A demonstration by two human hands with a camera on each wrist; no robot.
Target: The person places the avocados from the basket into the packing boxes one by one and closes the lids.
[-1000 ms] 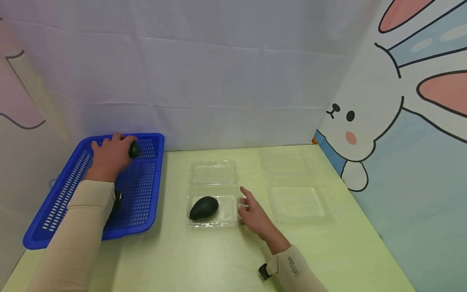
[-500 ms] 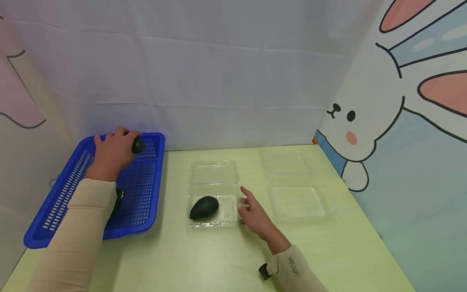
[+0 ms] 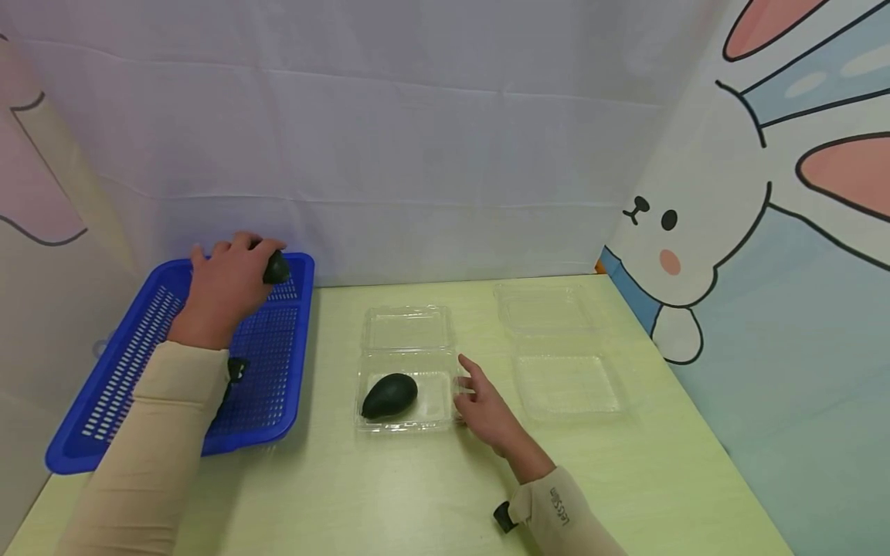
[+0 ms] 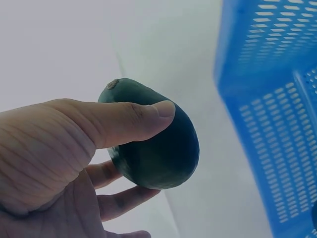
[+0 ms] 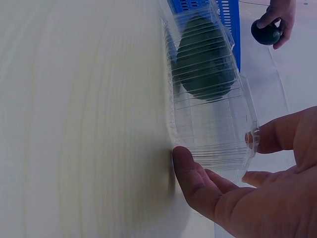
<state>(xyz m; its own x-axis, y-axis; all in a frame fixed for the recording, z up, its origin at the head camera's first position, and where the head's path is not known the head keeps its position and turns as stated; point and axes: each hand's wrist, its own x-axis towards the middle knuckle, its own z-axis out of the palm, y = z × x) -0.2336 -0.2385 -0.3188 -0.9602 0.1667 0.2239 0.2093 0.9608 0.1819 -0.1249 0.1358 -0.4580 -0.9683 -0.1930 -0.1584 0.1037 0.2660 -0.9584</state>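
Observation:
My left hand [image 3: 225,289] grips a dark green avocado [image 3: 276,268] above the far end of the blue basket [image 3: 299,347]. In the left wrist view the thumb lies across the avocado [image 4: 163,153], with fingers behind it. A second avocado [image 3: 389,396] lies on its side in the near half of an opened clear plastic clamshell container [image 3: 434,394]. My right hand [image 3: 487,413] holds the right side of that container. Up close, one finger [image 5: 277,136] reaches over the container's rim while another digit [image 5: 190,173] touches its lower end wall.
Another opened clear clamshell container [image 3: 570,386] lies to the right on the pale yellow-green table [image 3: 389,494]. White cloth [image 3: 417,154] hangs behind the table, and a rabbit-printed cloth [image 3: 702,232] at the right. A dark spot [image 4: 315,213] shows at the basket's edge, too cropped to tell.
My left hand, with the avocado in its grip, has moved right and slightly upward over the basket. The right hand and both containers have stayed in place.

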